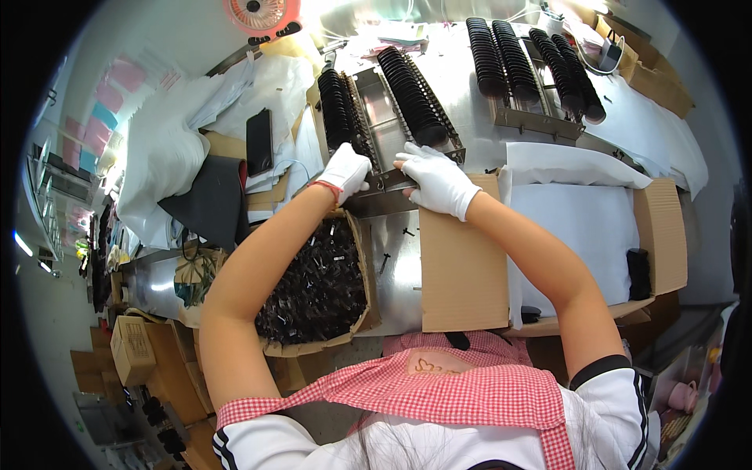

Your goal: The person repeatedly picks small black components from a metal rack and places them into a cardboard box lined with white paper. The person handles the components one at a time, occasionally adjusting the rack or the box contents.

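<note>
Two white-gloved hands are seen at the near end of a metal rack point(392, 125) that lies on a shiny metal surface point(399, 266). The left hand point(345, 171) is laid on the rack's near left corner, beside a row of black pieces point(338, 113); the right hand point(439, 180) is pressed on its front edge. A second row of black pieces point(411, 98) is carried on the rack's right rail. An open cardboard box point(364, 313) of small black parts (heaped loosely) is set under the left forearm. A flat cardboard sheet point(462, 266) is laid under the right forearm. Further racks point(540, 70) are ranged behind.
</note>
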The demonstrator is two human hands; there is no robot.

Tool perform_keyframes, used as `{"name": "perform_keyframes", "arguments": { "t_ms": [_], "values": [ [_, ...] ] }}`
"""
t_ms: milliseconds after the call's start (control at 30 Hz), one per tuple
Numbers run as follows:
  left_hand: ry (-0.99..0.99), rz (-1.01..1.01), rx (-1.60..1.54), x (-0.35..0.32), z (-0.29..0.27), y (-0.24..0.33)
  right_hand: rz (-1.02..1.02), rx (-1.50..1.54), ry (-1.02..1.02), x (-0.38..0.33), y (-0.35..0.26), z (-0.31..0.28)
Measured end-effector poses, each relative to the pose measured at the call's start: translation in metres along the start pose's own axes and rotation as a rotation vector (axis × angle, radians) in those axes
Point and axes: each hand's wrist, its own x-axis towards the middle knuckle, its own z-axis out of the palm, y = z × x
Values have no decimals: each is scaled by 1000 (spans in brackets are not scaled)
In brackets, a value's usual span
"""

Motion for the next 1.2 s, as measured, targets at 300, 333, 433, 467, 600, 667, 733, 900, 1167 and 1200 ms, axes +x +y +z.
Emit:
{"name": "perform_keyframes", "arguments": {
  "t_ms": [300, 333, 433, 467, 600, 667, 733, 900, 1167, 1200],
  "values": [
    [208, 469, 970, -52, -28, 11, 25, 153, 278, 7, -41, -22],
    [170, 524, 889, -61, -27, 11, -23, 160, 399, 8, -53, -17],
    [-20, 654, 773, -80, -20, 11, 56, 436, 380, 14, -85, 2],
    [-109, 722, 834, -82, -20, 10, 101, 545, 352, 16, -90, 6],
    [-511, 638, 633, -61, -53, -3, 108, 471, 345, 14, -75, 10],
    [-344, 648, 464, -30, -69, -8, 137, 378, 347, 12, -57, 7],
    [150, 662, 530, 11, -75, -10, 156, 357, 288, 15, -42, 6],
    [219, 649, 766, 72, -82, -4, 93, 374, 131, 32, -14, 7],
    [-84, 627, 689, 109, -58, -11, -45, 468, 69, 36, 9, 9],
    [-108, 586, 590, 112, -52, -14, -45, 469, 64, 37, 10, 10]
  ]
}}
